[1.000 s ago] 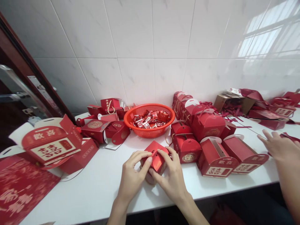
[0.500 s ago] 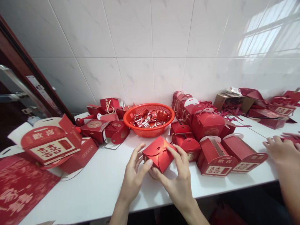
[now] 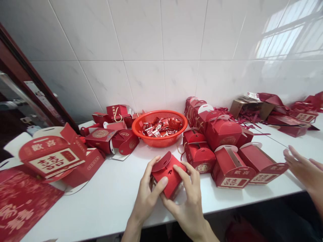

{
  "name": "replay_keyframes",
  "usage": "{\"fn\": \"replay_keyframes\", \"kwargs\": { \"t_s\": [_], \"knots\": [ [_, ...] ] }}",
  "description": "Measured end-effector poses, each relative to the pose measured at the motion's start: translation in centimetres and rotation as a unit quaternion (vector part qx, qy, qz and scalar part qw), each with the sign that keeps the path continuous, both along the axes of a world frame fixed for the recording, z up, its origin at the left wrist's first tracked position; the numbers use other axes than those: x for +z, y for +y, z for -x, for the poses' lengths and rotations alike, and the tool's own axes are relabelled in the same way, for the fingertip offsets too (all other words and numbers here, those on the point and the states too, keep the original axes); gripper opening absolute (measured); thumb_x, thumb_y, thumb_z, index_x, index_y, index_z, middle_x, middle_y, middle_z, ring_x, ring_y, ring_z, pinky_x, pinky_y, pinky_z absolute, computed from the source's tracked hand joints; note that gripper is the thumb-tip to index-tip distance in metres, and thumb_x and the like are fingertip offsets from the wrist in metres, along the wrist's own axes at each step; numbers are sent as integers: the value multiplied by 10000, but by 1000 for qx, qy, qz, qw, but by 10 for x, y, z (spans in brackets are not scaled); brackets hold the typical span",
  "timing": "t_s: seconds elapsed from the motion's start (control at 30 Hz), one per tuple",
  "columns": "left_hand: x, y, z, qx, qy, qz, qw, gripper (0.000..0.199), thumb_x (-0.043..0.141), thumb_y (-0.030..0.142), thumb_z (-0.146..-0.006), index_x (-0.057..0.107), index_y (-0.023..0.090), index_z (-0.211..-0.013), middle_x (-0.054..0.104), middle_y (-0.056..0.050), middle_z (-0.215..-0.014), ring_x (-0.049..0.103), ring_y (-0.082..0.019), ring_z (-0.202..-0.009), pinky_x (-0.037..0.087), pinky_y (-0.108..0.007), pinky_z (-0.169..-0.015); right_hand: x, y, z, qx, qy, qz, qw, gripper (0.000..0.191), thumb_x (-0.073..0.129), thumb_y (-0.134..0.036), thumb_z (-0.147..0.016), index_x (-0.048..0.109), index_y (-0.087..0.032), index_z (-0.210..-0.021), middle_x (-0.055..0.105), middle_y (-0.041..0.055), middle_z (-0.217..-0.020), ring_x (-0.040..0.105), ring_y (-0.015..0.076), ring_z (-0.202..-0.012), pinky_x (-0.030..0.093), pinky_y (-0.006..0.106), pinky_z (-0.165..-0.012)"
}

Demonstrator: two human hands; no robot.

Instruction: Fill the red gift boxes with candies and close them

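Observation:
A small red cardboard gift box sits between my hands above the white table. My left hand grips its left side, with the thumb lying on the top. My right hand holds the right and near sides, its fingertips on the top panel by a small slot. One rounded flap at the back of the box stands partly raised. Behind it, an orange-red plastic basket holds many red-wrapped candies. Just right of my hands are closed red boxes.
Folded red boxes and a red printed bag lie at the left. Two boxes with white labels stand at the right, near another person's hand. A tiled wall runs behind the table.
The rounded flap at the back of the box has lifted, and the box has turned and shifted slightly nearer. The other person's hand at the right has opened and risen a little.

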State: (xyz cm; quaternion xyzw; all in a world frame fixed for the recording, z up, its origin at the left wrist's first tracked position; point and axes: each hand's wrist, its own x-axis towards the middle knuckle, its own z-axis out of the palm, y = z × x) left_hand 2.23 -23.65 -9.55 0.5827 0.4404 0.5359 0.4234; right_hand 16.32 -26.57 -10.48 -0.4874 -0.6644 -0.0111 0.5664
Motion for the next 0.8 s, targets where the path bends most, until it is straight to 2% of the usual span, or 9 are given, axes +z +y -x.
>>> {"fn": "replay_keyframes", "kwargs": {
  "t_s": [0.17,0.27,0.4,0.5,0.63,0.8],
  "knots": [
    [-2,-2,-1,-58,-106,-22,992,727,694,576,-829,484,289,-1463,504,-87,-1537,428,-336,-1447,377,-429,-1182,22,-8,-20,-26,20,-46,998,601,791,-305,-801,547,-191,-1339,512,160,-1308,539,320,-1220,505,512,-995],
    [-2,2,-4,-66,-174,-45,982,638,663,570,-859,539,290,-1419,578,-82,-1462,496,-310,-1392,396,-415,-1162,44,-6,-36,-32,54,-84,995,653,829,-318,-786,551,-194,-1363,536,161,-1322,539,323,-1252,473,525,-1040],
    [-1,7,-9,-54,-173,-32,983,486,641,476,-907,601,248,-1335,644,-107,-1360,596,-292,-1266,464,-418,-1080,77,17,-54,-102,93,-168,976,664,867,-316,-756,584,-197,-1345,573,149,-1310,544,336,-1274,427,568,-1083],
    [0,7,-14,-53,-142,5,988,465,686,453,-879,618,237,-1285,662,-118,-1321,642,-282,-1181,499,-411,-1028,95,40,-62,-152,90,-171,969,586,837,-376,-791,608,-205,-1303,586,136,-1290,560,323,-1245,462,544,-1047],
    [2,7,-23,-57,-98,46,993,430,720,438,-837,644,223,-1202,683,-123,-1262,679,-272,-1089,547,-394,-937,97,62,-68,-197,49,-141,969,521,801,-446,-805,631,-195,-1229,618,124,-1204,556,320,-1208,431,534,-1050],
    [-3,13,-36,-68,-66,79,992,367,706,388,-817,661,206,-1132,694,-119,-1219,689,-252,-1026,561,-378,-883,75,69,-69,-245,30,-84,965,552,724,-588,-817,604,-209,-1199,623,128,-1194,565,331,-1141,397,535,-1004]
  ]
}}
